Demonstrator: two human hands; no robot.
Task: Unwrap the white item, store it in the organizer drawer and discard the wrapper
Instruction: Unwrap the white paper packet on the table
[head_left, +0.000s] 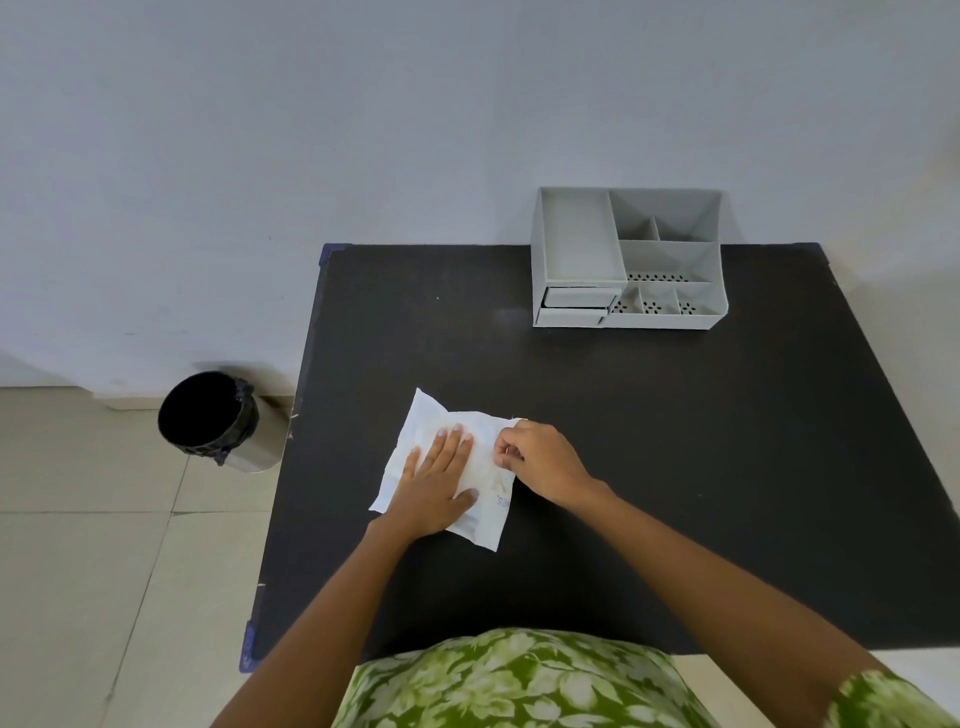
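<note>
A white wrapped item (423, 423) lies flat on the black table (675, 441), near its front left. My left hand (434, 480) presses down on it, palm flat and fingers spread. My right hand (540, 457) pinches the wrapper's upper right edge between thumb and fingers. The wrapper's left flap sticks out past my left hand. A grey organizer (626, 257) stands at the table's back edge, with two small drawers (574, 306) stacked at its lower left, both pushed in.
A round bin (215, 421) with a black liner stands on the tiled floor to the left of the table. The white wall rises behind the table. My green floral clothing fills the bottom of the view.
</note>
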